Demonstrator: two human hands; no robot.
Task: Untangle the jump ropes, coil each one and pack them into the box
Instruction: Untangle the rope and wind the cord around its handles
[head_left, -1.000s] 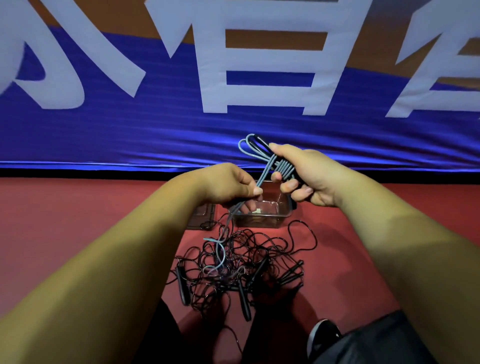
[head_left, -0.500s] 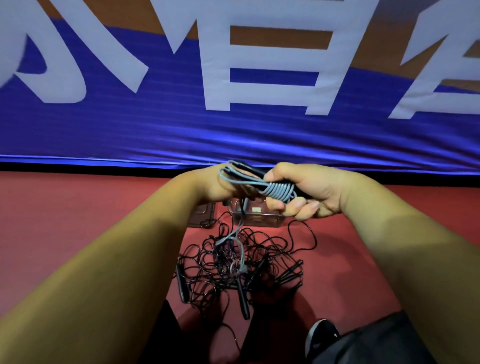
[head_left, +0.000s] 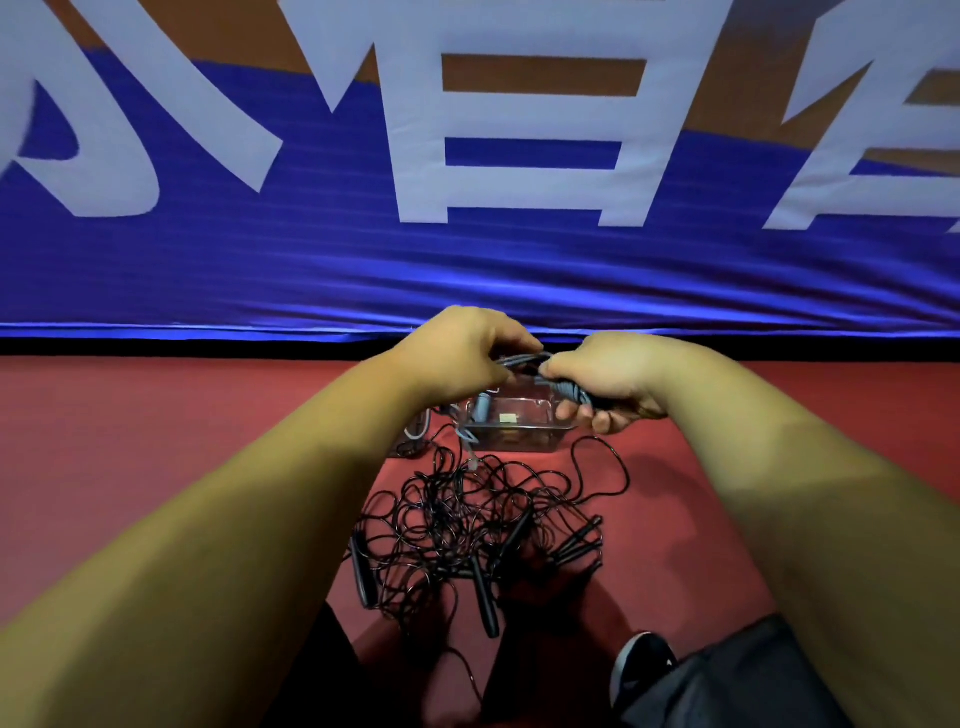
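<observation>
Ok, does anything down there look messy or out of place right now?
Yes: the black jump ropes lie in one knotted heap on the red floor, in front of the clear box, handles sticking out at all angles. The grey rope gripped by the left hand and right hand looks neatly wound.

A grey jump rope, partly coiled, is held aloft near the clear box; black ropes are seen tangled before it.

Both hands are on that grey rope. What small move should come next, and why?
Probably wind the loose tail round the coiled grey rope: the right hand grips its wound middle, the left hand holds its loops, and the tail hangs slack by the clear box.
</observation>
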